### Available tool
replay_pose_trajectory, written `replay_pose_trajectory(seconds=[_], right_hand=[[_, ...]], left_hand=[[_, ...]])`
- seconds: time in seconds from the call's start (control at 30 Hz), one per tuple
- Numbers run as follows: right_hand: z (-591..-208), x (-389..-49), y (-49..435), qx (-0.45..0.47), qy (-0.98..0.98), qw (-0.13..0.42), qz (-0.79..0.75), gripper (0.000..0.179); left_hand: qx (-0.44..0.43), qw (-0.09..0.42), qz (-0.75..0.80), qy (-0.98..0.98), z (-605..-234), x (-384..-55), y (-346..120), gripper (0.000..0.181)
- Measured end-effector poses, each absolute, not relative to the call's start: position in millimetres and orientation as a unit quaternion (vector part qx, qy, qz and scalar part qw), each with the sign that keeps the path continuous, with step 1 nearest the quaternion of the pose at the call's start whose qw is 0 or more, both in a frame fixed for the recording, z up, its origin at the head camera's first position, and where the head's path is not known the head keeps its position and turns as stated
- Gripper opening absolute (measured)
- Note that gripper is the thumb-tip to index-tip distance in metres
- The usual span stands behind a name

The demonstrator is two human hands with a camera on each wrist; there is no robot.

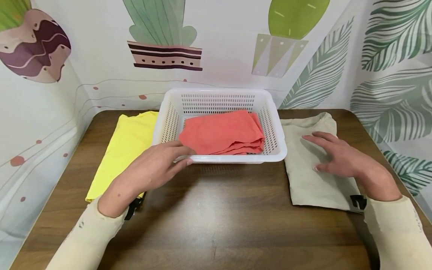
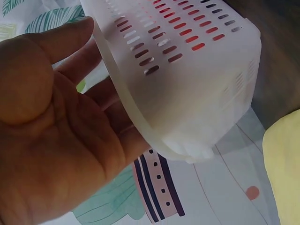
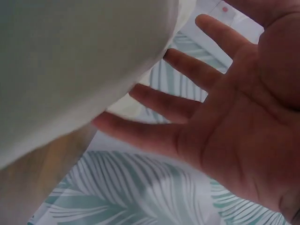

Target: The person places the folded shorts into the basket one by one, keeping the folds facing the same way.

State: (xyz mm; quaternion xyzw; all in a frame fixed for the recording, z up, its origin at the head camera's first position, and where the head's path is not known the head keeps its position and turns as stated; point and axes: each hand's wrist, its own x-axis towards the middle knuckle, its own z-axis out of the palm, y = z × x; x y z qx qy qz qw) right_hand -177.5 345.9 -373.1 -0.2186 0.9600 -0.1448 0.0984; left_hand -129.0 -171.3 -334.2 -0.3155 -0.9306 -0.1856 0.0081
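Note:
A white plastic basket (image 1: 216,158) with slotted walls stands at the middle of the table's back part. Inside it lies a folded coral-red cloth (image 1: 219,131). My left hand (image 1: 158,163) holds the basket's front left corner, thumb outside and fingers over the rim; the left wrist view shows this rim (image 2: 119,82) between thumb and fingers. Over a folded light-grey cloth (image 1: 303,176) to the right of the basket is my right hand (image 1: 347,157), fingers spread and nothing in its grasp. In the right wrist view, its fingertips (image 3: 140,91) are right at the cloth's edge.
A folded yellow cloth (image 1: 118,150) lies left of the basket, partly behind my left forearm. The brown wooden table (image 1: 216,217) meets a hanging white sheet (image 1: 229,75) printed with cacti and leaves at its back and sides.

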Motion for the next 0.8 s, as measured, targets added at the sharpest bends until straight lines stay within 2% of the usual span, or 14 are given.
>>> replay_pose_trajectory(seconds=[0.37,0.8], right_hand=[[-380.9,-181.9,354.7,-0.263,0.949,0.108,-0.135,0.074],[-380.1,-181.1,352.5,-0.257,0.954,0.105,-0.114,0.071]], left_hand=[[-0.329,0.005,-0.189,-0.925,-334.6,-131.0,-174.3,0.023],[-0.331,-0.004,-0.192,-0.924,-333.0,-132.5,-172.8,0.022]])
